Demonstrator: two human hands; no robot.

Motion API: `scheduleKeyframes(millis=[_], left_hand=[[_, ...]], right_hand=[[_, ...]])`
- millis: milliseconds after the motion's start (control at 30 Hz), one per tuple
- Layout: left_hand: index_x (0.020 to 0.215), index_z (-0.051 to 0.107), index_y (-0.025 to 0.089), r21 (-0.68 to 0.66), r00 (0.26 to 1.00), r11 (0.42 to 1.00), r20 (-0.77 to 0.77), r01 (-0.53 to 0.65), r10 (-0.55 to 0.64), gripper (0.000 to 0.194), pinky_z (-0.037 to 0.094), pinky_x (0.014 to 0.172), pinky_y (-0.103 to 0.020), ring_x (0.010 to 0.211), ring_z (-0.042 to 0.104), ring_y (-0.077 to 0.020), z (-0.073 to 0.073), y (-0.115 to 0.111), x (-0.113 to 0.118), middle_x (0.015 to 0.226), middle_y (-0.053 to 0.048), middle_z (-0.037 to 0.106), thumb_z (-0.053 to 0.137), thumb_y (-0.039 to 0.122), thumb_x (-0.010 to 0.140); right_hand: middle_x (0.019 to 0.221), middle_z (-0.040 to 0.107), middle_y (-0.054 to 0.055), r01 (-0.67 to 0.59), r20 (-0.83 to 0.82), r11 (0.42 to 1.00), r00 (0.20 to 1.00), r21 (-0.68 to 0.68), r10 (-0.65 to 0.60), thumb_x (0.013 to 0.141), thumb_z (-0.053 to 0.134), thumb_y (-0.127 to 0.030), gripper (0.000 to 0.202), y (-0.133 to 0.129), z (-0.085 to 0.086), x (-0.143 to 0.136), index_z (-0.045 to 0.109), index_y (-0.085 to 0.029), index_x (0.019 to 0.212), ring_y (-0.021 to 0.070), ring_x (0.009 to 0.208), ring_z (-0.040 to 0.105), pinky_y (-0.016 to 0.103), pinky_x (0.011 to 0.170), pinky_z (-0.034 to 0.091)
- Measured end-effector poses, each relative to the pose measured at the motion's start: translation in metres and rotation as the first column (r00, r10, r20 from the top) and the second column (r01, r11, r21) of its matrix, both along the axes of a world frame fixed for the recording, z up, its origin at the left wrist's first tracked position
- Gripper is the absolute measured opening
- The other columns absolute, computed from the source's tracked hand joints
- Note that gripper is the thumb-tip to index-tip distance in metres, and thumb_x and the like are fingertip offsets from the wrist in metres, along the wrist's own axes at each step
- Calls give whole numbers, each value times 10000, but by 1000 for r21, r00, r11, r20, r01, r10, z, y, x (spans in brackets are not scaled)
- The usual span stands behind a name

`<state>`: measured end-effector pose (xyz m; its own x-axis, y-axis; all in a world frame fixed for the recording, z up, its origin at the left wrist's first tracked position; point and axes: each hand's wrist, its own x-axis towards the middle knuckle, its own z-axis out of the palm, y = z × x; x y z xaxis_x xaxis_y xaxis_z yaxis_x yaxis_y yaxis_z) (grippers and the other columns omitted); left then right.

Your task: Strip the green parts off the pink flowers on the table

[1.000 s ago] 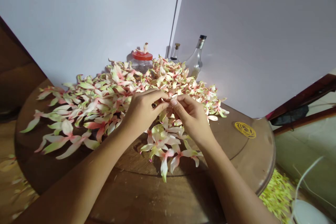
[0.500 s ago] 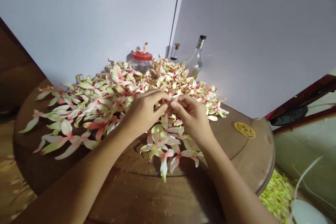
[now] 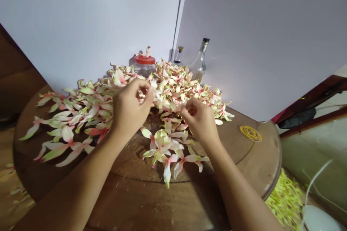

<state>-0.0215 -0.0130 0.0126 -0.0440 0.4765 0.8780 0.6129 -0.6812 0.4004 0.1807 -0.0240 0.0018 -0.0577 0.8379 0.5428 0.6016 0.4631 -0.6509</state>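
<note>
My left hand (image 3: 131,106) and right hand (image 3: 202,119) curl half-closed; whether they grip anything, I cannot tell. The flower cluster (image 3: 164,144) lies nearer my right, on its thumb side.

Pale grey walls (image 3: 257,43) rise behind a round brown wooden table (image 3: 151,204).

Beyond the left hand (image 3: 131,108) and right hand (image 3: 202,119), heaped flowers (image 3: 187,83) block passage, backed by a jar (image 3: 144,68). Open counter (image 3: 154,205) lies nearer than both and rightward, around yellow loops (image 3: 251,134).
</note>
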Motion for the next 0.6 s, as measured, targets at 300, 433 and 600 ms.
scheduleKeyframes(millis=[300,433,600], left_hand=[[872,722,224,-45,824,829,155,557,-545,192,601,772,-296,862,711,-143,12,-11,-3,890,-7,745,608,341,974],[968,737,170,-79,920,941,-194,330,-340,84,576,841,-289,903,713,-151,3,-12,14,967,-43,767,709,173,889],[860,719,134,-120,948,972,-226,203,-225,71,528,703,-272,756,685,-151,-7,-8,19,828,-29,743,743,82,818]], right_hand=[[659,655,20,-107,-403,989,913,-102,57,923,615,-310,221,10,-1,13,579,-190,741,108,578,574,265,557,428],[690,642,3,-329,-436,939,863,-103,255,939,640,-391,232,0,2,-1,610,-190,827,96,581,555,244,533,421],[687,654,-12,-435,-441,891,830,-131,341,922,677,-421,235,-8,3,-11,632,-195,875,82,539,549,215,477,397]])
